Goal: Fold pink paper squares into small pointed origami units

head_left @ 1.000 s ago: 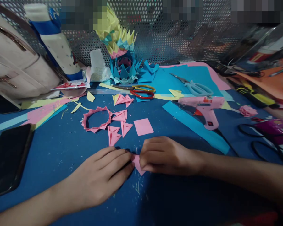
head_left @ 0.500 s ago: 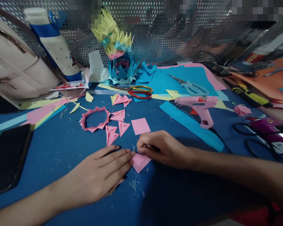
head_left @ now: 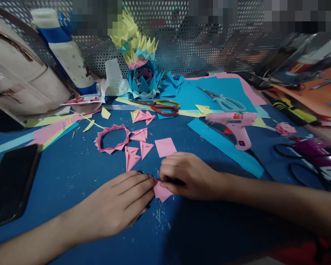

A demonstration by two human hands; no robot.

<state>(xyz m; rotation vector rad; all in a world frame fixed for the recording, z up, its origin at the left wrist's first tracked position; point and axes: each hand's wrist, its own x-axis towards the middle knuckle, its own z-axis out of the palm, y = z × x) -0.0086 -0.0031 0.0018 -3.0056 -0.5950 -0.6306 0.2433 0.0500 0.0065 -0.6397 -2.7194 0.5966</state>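
A small piece of pink paper (head_left: 162,193) lies on the blue tabletop between my hands, partly covered by their fingers. My left hand (head_left: 124,204) rests flat with its fingers stretched out, the tips at the paper's left edge. Curled over the paper's upper right side, my right hand (head_left: 189,175) has its thumb pressed on it. Just beyond sits a flat pink paper square (head_left: 165,147). Several folded pink paper triangles (head_left: 132,157) lie to its left, beside a pink paper ring (head_left: 99,147) with pointed edges.
A pink glue gun (head_left: 238,125) lies on a blue paper strip (head_left: 223,149) at right. Behind are red-and-yellow-handled scissors (head_left: 167,106), light blue scissors (head_left: 227,103) and a folded-paper model (head_left: 139,55). A phone (head_left: 13,184) lies at left; a bottle (head_left: 68,55) stands behind it.
My right thumb has moved down and left over the pink paper, and less of the paper shows. My left hand stays almost in place.
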